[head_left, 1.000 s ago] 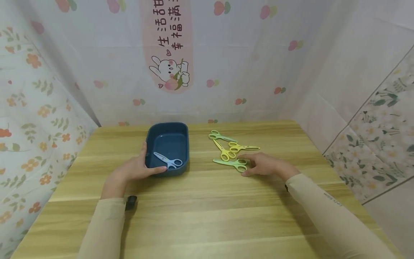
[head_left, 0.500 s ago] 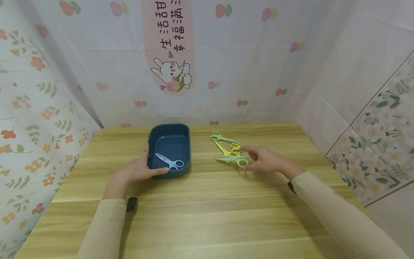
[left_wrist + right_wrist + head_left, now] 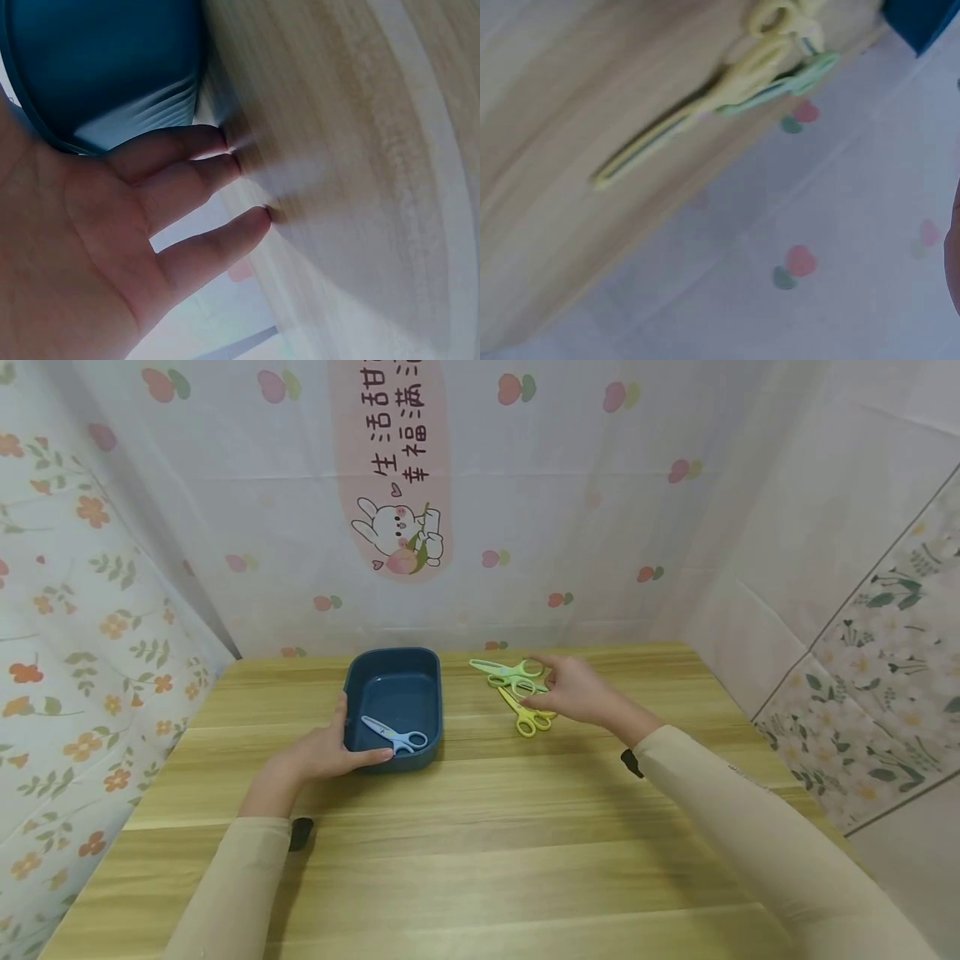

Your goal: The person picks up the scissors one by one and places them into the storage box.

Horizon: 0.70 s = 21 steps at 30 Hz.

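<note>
My right hand (image 3: 573,689) pinches light green scissors (image 3: 491,668) by the handle loops, blades pointing left, over the back of the scissors pile. Beneath them lies a second pair of green scissors (image 3: 495,680), partly covered in this view. Yellow scissors (image 3: 527,720) lie in front; another yellow pair is mostly hidden by the hand and shows in the right wrist view as yellow scissors (image 3: 697,109). My left hand (image 3: 318,750) rests at the near left corner of a dark blue box (image 3: 397,693), thumb along its front rim. Fingertips (image 3: 259,217) touch the table. Blue scissors (image 3: 392,733) lie inside the box.
The wooden table (image 3: 450,860) reaches back to a white printed curtain (image 3: 600,527). A floral cloth (image 3: 90,610) hangs on the left, and a floral panel (image 3: 885,677) stands on the right.
My right hand has picked up the nearer light green scissors and carried them away from me and slightly left, over the pile's far end. The left hand and box stay put.
</note>
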Each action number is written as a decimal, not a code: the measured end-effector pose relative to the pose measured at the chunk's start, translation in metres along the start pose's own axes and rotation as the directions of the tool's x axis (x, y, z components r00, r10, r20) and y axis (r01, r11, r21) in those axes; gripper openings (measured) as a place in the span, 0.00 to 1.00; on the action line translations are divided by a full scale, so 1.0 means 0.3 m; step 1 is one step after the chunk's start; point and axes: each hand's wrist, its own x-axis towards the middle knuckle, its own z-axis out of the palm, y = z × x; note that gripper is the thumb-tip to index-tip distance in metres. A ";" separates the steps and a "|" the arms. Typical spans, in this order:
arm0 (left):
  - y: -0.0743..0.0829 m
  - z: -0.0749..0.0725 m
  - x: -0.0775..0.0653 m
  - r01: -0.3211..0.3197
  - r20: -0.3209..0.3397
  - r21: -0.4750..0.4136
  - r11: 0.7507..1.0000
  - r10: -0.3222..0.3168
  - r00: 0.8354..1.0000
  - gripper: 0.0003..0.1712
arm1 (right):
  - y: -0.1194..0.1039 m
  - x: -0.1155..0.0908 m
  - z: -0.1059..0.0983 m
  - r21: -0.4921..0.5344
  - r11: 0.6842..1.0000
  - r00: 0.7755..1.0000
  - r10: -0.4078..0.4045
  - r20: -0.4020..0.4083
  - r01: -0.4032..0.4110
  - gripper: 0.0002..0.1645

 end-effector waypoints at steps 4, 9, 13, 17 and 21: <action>0.002 0.000 -0.001 0.001 -0.004 0.001 1.000 -0.001 1.000 0.81 | -0.047 0.027 -0.004 -0.020 0.997 0.997 -0.071 -0.013 0.070 0.46; 0.000 0.001 0.000 -0.001 -0.001 0.006 1.000 0.001 1.000 0.82 | -0.091 0.049 -0.007 -0.068 0.993 0.995 -0.096 0.010 0.097 0.47; -0.002 0.000 0.001 -0.006 -0.008 0.006 1.000 0.006 1.000 0.82 | -0.125 0.068 -0.006 -0.083 0.990 0.993 -0.108 0.041 0.111 0.46; -0.001 -0.001 0.001 -0.002 -0.007 0.004 1.000 0.002 1.000 0.82 | -0.155 0.090 0.000 -0.080 0.986 0.989 -0.141 0.035 0.143 0.44; 0.003 0.000 0.001 0.008 -0.002 0.004 1.000 -0.008 1.000 0.82 | -0.183 0.109 0.012 -0.077 0.986 0.989 -0.146 0.032 0.148 0.45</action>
